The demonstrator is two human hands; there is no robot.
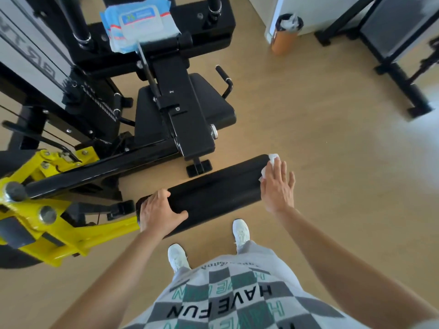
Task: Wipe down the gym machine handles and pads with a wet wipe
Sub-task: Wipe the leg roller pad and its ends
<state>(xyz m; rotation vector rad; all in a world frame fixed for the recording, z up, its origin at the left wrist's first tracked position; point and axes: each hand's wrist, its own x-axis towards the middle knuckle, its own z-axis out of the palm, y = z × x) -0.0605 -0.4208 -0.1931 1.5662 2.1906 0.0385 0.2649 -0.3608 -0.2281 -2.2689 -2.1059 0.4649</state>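
A long black roller pad (213,193) of the gym machine lies across the view in front of me. My left hand (159,212) grips its left end, fingers over the top and thumb on the near side. My right hand (276,184) lies flat with straight fingers on the pad's right end, pressing a white wet wipe (269,166) against it. The wipe shows beyond my fingertips. A black seat pad (213,100) and a black side handle (225,79) sit farther back. A blue pack of wipes (140,22) rests on the machine's frame at the top.
A yellow lever arm (57,224) and black frame (107,167) fill the left side. An orange bottle (285,36) stands on the wooden floor at the back right, beside another black stand (403,79). My white shoes (241,231) are just below the pad.
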